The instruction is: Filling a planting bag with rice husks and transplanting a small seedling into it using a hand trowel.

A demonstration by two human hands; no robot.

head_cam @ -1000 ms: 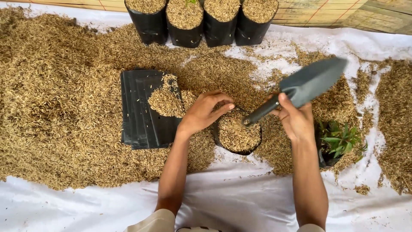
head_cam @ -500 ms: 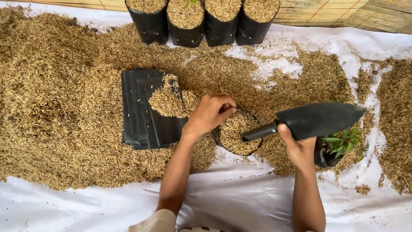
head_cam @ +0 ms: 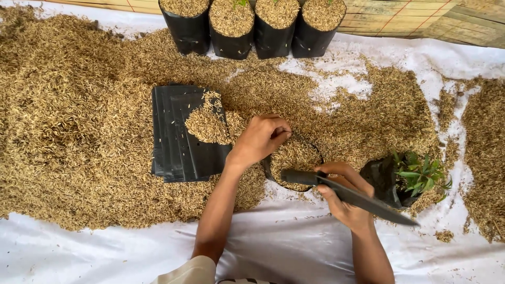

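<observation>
Centrally, the left hand pinches the husk-filled black bag's rim; the right hand grasps a trowel (blade pointing lower right), handle nearest the bag.

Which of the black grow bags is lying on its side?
The bag with the green seedling, just beyond the right hand, is tipped over. The four husk-filled bags along the back and the one under the left hand stand upright.

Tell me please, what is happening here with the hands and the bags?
A person kneels over loose rice husks on a white sheet. The left hand grips the rim of a small black bag filled with husks. The right hand holds a dark trowel beside it. Four filled bags stand behind.
</observation>
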